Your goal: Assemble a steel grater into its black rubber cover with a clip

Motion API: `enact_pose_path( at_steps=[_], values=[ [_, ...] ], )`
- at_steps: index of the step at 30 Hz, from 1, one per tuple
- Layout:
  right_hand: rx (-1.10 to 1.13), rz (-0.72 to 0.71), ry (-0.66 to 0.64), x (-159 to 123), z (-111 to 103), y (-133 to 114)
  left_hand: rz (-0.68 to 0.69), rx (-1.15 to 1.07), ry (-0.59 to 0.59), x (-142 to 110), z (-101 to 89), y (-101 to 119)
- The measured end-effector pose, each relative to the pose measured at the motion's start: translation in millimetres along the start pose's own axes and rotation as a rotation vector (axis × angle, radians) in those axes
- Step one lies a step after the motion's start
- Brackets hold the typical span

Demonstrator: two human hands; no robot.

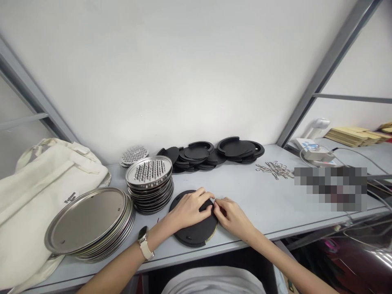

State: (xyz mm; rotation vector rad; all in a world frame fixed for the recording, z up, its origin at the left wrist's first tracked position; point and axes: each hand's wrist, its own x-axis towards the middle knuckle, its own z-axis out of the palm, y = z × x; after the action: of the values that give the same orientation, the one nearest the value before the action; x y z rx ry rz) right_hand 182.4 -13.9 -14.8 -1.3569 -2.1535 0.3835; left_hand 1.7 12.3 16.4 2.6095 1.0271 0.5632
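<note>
A black round plastic base [196,232] lies flat near the table's front edge, with a thin yellowish rim showing at its lower right. My left hand [191,208] is curled over it, holding it down with thumb and fingers near its right edge. At that edge, my right hand [228,212] pinches a small metal clip [212,201], mostly hidden by fingertips of both hands. Several similar wire clips [275,169] are heaped at the back right. Left of the base stands a stack of round metal grater discs [150,169], the top one with raised teeth.
Large round metal plates [92,216] are stacked at the left, against a cream cloth bag [45,188]. Black rings and discs [196,153] are piled along the wall. A white box [314,149], cables and light wooden boards [349,135] sit beyond the right frame post [324,69].
</note>
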Motion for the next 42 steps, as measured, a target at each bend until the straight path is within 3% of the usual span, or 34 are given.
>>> enact_pose_path(
  at_steps=[18,27,42],
  values=[
    [0.030,0.048,0.025,-1.3,-3.8,-1.5,-0.023,0.060,0.031,1.2,-2.2,1.2],
    [0.202,0.109,0.036,0.0,-6.4,-3.3,-0.038,-0.017,0.044,-0.3,-0.9,1.0],
    [0.120,0.025,-0.004,0.0,-3.9,-0.7,0.019,0.001,0.016,-1.4,-3.2,4.1]
  ],
)
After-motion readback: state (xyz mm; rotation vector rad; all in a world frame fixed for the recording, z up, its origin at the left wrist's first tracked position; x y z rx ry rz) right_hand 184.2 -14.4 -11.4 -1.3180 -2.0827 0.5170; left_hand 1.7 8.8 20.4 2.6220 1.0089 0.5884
